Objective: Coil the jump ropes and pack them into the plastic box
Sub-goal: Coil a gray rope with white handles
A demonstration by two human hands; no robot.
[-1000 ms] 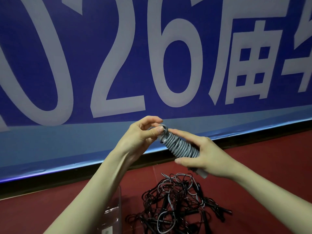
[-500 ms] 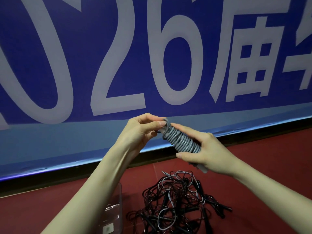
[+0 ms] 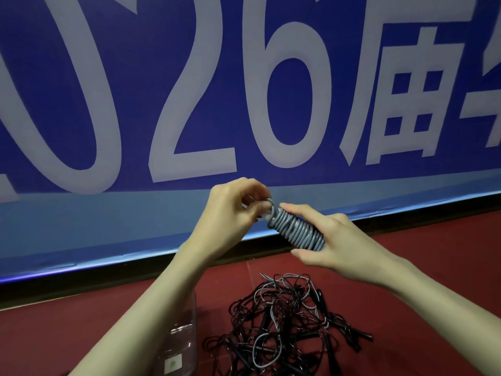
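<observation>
a clear box (image 3: 183, 337) stands on the red floor (image 3: 406, 267) under my left arm, beside a tangle of ropes (image 3: 284, 324). above them my right hand (image 3: 333, 240) grips a grey coiled rope (image 3: 298, 230); my left hand (image 3: 230, 210) pinches its top loop. behind hangs a blue banner (image 3: 135, 77).

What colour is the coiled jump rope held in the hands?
Grey: the coiled jump rope, gripped by the right hand and pinched by the left hand, shows clearest in the head view.
</observation>
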